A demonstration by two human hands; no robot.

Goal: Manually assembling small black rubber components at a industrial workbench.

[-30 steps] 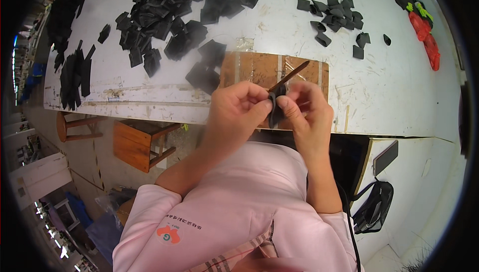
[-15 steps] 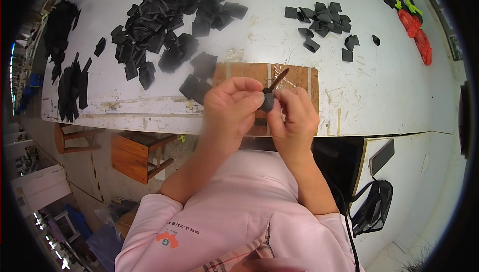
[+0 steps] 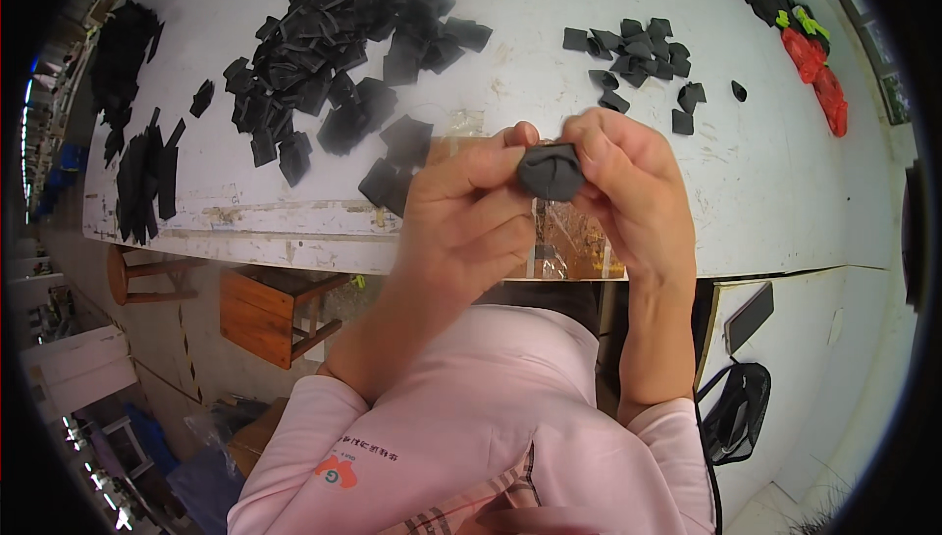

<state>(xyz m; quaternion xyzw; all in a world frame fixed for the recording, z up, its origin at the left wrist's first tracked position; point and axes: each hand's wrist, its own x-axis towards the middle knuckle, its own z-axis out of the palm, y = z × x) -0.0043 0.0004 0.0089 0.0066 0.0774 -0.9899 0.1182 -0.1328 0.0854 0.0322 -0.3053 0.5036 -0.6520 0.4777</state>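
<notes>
A small dark grey fabric piece [image 3: 550,175], rounded and creased like a little pouch, is held up between my two hands over the front of the table. My left hand [image 3: 466,216] pinches its left edge with thumb and fingers. On the other side my right hand [image 3: 638,187] grips the right edge, fingers curled behind it. Beneath them lies a brown board [image 3: 589,250] with clear tape, partly covered by my hands. The dark brown pointed tool seen earlier does not show now.
A large heap of black fabric pieces [image 3: 314,74] spreads over the left half of the white table [image 3: 765,211]. Smaller folded pieces [image 3: 643,54] lie to the right. Black strips [image 3: 147,182] are at the left edge, red bags [image 3: 814,74] at the far right. A wooden stool [image 3: 260,309] stands below.
Both hands have come up a little, the right one also moving rightward. The fabric piece now faces up broadly between them, and the pointed brown tool has gone from sight.
</notes>
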